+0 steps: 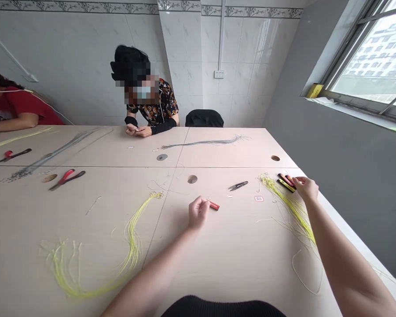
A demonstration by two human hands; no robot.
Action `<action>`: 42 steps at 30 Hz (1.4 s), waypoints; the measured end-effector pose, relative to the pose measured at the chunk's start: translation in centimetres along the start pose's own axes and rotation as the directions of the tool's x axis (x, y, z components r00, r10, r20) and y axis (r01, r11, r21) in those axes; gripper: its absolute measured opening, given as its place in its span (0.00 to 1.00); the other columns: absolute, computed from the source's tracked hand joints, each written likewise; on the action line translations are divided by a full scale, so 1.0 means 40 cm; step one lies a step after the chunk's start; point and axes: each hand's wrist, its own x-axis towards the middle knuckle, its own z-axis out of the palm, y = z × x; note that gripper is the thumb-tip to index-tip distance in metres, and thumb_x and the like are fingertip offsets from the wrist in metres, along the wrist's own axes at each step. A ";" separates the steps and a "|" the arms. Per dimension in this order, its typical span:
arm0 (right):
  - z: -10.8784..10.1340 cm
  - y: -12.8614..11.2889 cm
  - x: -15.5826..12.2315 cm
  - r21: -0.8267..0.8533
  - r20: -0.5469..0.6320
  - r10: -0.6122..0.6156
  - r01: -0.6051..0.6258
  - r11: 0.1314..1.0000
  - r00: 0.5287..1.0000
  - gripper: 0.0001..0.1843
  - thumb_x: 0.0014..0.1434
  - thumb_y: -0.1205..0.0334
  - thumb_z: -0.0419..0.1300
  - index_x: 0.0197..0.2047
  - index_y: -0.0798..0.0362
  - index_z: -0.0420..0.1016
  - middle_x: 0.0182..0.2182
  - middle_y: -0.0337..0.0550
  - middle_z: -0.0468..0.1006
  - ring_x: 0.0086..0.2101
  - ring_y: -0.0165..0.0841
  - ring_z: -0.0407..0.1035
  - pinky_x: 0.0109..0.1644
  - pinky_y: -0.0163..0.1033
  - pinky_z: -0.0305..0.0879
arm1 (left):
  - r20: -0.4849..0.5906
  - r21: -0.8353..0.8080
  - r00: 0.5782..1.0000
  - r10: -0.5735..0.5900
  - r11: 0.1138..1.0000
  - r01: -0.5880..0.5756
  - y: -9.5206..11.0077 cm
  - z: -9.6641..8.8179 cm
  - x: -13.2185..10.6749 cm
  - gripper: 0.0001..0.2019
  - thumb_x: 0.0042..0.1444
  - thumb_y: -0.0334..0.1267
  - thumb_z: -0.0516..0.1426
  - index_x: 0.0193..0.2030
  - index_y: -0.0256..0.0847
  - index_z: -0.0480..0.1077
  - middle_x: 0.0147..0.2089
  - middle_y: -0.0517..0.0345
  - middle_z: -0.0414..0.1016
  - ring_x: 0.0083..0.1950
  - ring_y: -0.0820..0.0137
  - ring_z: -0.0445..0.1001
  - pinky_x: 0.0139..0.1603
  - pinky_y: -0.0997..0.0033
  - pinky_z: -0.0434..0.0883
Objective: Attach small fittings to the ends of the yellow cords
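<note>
My left hand [199, 213] is closed in a pinch above the table; a tiny thing at its fingertips is too small to name. Just right of those fingers is a small red labelled packet [214, 206], and I cannot tell whether they touch it. My right hand [306, 189] reaches to the right, its thumb and forefinger closed at the end of several small dark, red and yellow packets [285, 183]. Its exact hold there is hidden. Under that wrist runs a bundle of yellow-green lines [293, 209], with small hook-like ends at its far tip.
Thread snips [238, 186] lie beyond my left hand, near a small printed label [259, 198]. Another yellow-green bundle [132, 233] curves at left, with red-handled pliers [67, 178] farther off. Grey lines [211, 142] lie before a co-worker [152, 105]. The table has round holes [192, 179].
</note>
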 end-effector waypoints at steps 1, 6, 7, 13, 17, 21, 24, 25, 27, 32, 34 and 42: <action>0.005 -0.018 -0.004 0.017 0.010 0.014 -0.014 1.000 1.000 0.13 0.53 0.60 0.53 0.32 0.58 0.76 0.30 0.55 0.77 0.33 0.45 0.72 0.35 0.48 0.67 | -0.004 0.001 1.000 0.003 1.000 -0.003 0.001 0.000 0.000 0.16 0.51 0.43 0.55 0.19 0.40 0.54 0.19 0.66 0.51 0.23 0.77 0.52 0.25 0.75 0.54; 0.047 -0.187 -0.115 0.261 0.117 -0.322 0.284 0.923 0.939 0.13 0.55 0.63 0.53 0.39 0.57 0.76 0.40 0.52 0.77 0.39 0.38 0.72 0.42 0.42 0.67 | -0.059 -0.006 0.998 0.015 1.000 -0.015 0.012 0.001 0.003 0.17 0.50 0.42 0.55 0.18 0.41 0.53 0.18 0.66 0.50 0.22 0.77 0.50 0.24 0.76 0.54; 0.056 -0.230 -0.157 0.336 0.190 -0.450 0.373 0.865 0.872 0.12 0.55 0.64 0.53 0.39 0.56 0.76 0.38 0.50 0.77 0.39 0.37 0.71 0.42 0.42 0.67 | -0.066 -0.007 0.998 0.016 1.000 -0.016 0.014 0.001 0.004 0.17 0.50 0.42 0.55 0.18 0.41 0.53 0.17 0.66 0.50 0.22 0.77 0.51 0.24 0.76 0.55; 0.108 -0.425 -0.401 0.335 0.503 -0.732 0.677 0.655 0.459 0.11 0.60 0.57 0.60 0.44 0.51 0.78 0.43 0.48 0.75 0.45 0.40 0.69 0.50 0.45 0.61 | -0.083 0.007 0.995 0.063 0.998 -0.062 0.016 -0.001 0.006 0.17 0.49 0.43 0.56 0.18 0.41 0.55 0.16 0.66 0.51 0.21 0.77 0.51 0.23 0.75 0.56; 0.119 -0.477 -0.453 0.193 0.625 -0.636 0.701 0.687 0.452 0.11 0.60 0.54 0.60 0.39 0.50 0.78 0.43 0.48 0.75 0.44 0.41 0.68 0.45 0.42 0.60 | -0.080 0.001 0.995 0.062 0.998 -0.062 0.011 -0.003 0.005 0.16 0.49 0.43 0.56 0.18 0.40 0.56 0.17 0.65 0.54 0.21 0.77 0.52 0.23 0.76 0.55; 0.102 -0.488 -0.424 0.109 0.609 -0.644 0.756 0.646 0.463 0.10 0.63 0.58 0.58 0.38 0.53 0.79 0.40 0.50 0.76 0.42 0.41 0.69 0.41 0.41 0.59 | -0.078 0.020 0.996 0.045 0.999 -0.044 0.010 -0.005 0.004 0.15 0.49 0.43 0.56 0.18 0.40 0.58 0.17 0.66 0.53 0.21 0.77 0.52 0.22 0.76 0.54; 0.074 -0.462 -0.346 0.062 0.517 -0.654 0.737 0.673 0.553 0.09 0.63 0.60 0.57 0.39 0.54 0.78 0.41 0.51 0.76 0.38 0.39 0.69 0.39 0.41 0.58 | -0.081 0.024 0.996 0.033 0.999 -0.031 0.008 -0.005 0.004 0.15 0.48 0.43 0.56 0.18 0.40 0.58 0.17 0.66 0.52 0.21 0.77 0.52 0.22 0.76 0.54; 0.062 -0.444 -0.309 0.044 0.480 -0.629 0.699 0.713 0.612 0.08 0.62 0.62 0.57 0.39 0.53 0.78 0.41 0.50 0.76 0.37 0.39 0.69 0.38 0.41 0.58 | -0.082 0.022 0.996 0.030 0.999 -0.028 0.007 -0.005 0.004 0.15 0.48 0.43 0.56 0.18 0.40 0.57 0.17 0.66 0.51 0.21 0.77 0.51 0.21 0.76 0.54; 0.032 -0.391 -0.221 -0.011 0.363 -0.528 0.571 0.821 0.767 0.09 0.62 0.62 0.57 0.40 0.51 0.78 0.41 0.49 0.76 0.36 0.39 0.69 0.37 0.40 0.58 | -0.083 0.020 0.996 0.026 1.000 -0.024 0.005 -0.005 0.004 0.17 0.48 0.43 0.57 0.17 0.40 0.55 0.17 0.66 0.49 0.21 0.77 0.50 0.21 0.77 0.52; -0.045 -0.188 -0.023 -0.054 0.052 -0.032 0.034 0.998 0.998 0.08 0.55 0.59 0.61 0.36 0.52 0.79 0.41 0.52 0.75 0.43 0.46 0.65 0.40 0.45 0.59 | -0.052 0.029 0.998 0.028 0.999 -0.027 0.002 -0.007 0.001 0.16 0.48 0.43 0.56 0.18 0.40 0.55 0.18 0.66 0.49 0.21 0.77 0.49 0.22 0.77 0.51; -0.058 -0.104 0.014 -0.027 -0.025 0.263 -0.263 0.964 0.965 0.06 0.51 0.58 0.63 0.30 0.51 0.78 0.35 0.52 0.74 0.42 0.46 0.64 0.41 0.48 0.59 | -0.023 0.036 0.999 0.028 0.999 -0.027 0.003 -0.007 -0.001 0.16 0.48 0.43 0.57 0.18 0.40 0.55 0.18 0.66 0.49 0.21 0.78 0.49 0.22 0.77 0.51; -0.004 0.069 0.008 0.182 -0.091 0.135 -0.116 0.976 0.987 0.19 0.48 0.50 0.63 0.15 0.50 0.64 0.20 0.45 0.57 0.36 0.46 0.59 0.37 0.54 0.53 | -0.020 0.033 1.000 0.006 0.999 -0.005 0.008 -0.007 0.001 0.16 0.47 0.43 0.57 0.18 0.40 0.54 0.18 0.66 0.50 0.21 0.78 0.50 0.22 0.77 0.51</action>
